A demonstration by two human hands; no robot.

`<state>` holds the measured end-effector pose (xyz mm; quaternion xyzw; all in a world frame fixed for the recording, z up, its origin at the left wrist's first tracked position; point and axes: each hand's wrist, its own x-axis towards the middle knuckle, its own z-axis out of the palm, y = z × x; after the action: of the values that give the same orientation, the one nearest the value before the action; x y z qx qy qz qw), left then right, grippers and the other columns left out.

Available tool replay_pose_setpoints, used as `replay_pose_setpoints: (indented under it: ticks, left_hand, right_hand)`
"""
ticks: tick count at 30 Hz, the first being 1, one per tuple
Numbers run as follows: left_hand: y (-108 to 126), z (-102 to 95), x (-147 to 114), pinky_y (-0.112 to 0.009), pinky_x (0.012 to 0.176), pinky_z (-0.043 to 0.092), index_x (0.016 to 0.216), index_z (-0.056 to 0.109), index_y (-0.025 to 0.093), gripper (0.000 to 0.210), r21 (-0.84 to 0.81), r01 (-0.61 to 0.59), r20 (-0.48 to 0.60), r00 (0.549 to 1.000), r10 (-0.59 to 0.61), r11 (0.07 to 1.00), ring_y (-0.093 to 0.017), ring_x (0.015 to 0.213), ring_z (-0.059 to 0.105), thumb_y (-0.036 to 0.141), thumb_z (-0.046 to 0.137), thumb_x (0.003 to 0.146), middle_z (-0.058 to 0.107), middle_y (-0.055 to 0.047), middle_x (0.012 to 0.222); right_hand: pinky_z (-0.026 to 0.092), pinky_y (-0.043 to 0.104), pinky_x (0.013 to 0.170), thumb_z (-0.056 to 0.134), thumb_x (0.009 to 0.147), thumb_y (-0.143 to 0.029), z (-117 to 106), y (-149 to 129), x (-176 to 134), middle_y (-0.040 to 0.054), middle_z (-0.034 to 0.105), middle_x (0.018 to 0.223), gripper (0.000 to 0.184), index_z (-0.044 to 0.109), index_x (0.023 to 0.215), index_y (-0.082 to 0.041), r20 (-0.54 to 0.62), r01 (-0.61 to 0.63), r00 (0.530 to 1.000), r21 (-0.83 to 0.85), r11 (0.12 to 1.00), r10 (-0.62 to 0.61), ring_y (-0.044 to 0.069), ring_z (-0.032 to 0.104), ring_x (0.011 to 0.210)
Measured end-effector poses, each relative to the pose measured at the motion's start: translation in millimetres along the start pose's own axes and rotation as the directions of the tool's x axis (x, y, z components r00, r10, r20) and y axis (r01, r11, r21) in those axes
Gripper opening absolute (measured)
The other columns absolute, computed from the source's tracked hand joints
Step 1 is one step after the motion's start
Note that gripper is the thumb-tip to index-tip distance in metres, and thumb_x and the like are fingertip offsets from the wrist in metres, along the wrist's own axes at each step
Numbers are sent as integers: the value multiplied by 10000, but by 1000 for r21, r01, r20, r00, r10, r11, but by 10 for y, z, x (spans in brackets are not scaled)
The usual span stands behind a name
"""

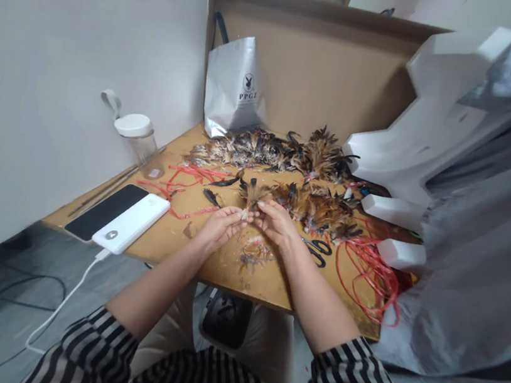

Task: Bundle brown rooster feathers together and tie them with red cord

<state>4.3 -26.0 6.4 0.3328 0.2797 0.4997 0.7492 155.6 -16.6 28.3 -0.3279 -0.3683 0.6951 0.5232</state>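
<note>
Between my hands, above the middle of the wooden table (173, 237), is a small bunch of brown and black feathers (254, 192), its tips pointing away from me. My left hand (222, 228) pinches the pale quill ends. On the other side, the fingers of my right hand (276, 221) are closed on the same bunch. Just beyond lie tied feather bundles (315, 207) in golden brown, and behind them a longer heap of mottled feathers (252, 148). Black-handled scissors (321, 248) rest right of my right wrist, their blades partly hidden.
Red plastic strips (367, 277) tangle at the right, with more red strips (191, 173) at the left. A phone (105, 211), a white power bank (132, 223) and a lidded cup (139, 137) sit at the left. A silver bag (234, 87) and white foam (418, 113) stand behind.
</note>
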Motion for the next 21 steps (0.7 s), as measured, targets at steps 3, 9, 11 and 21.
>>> replay_pose_setpoints:
  ticks: [3, 9, 11, 21]
  left_hand:
    - [33, -13, 26, -203, 676, 486, 756, 587, 105, 133, 131, 56, -14, 998, -55, 990, -116, 721, 627, 139, 660, 650, 658, -71, 779]
    - [198, -10, 99, -223, 669, 488, 822, 615, 121, 222, 248, 33, -22, 999, -29, 968, -118, 729, 618, 243, 675, 647, 655, -85, 855]
    - [213, 18, 110, -209, 626, 479, 834, 615, 129, 257, 290, 12, -33, 999, -2, 957, -116, 724, 611, 289, 675, 642, 649, -83, 877]
    - [76, 256, 329, -183, 447, 354, 785, 619, 102, 342, 512, -152, 3, 985, 175, 845, -90, 547, 518, 298, 734, 530, 643, -66, 723]
  right_hand:
    - [339, 145, 419, 715, 562, -262, 8, -63, -12, -56, 528, 549, 253, 494, 636, -163, -59, 71, 996, -18, 997, -72, 48, 479, 486]
    - [312, 167, 407, 673, 565, -308, 7, -59, 24, -56, 502, 491, 245, 487, 644, -170, -172, 169, 963, -221, 960, -209, 57, 436, 430]
    - [301, 171, 402, 642, 599, -317, -1, -41, 40, -57, 502, 476, 213, 499, 660, -171, -211, 245, 922, -326, 913, -323, 53, 408, 405]
    - [374, 188, 420, 581, 647, -324, 11, 8, 69, -52, 522, 498, 178, 478, 695, -186, -344, 286, 836, -391, 874, -428, 82, 476, 426]
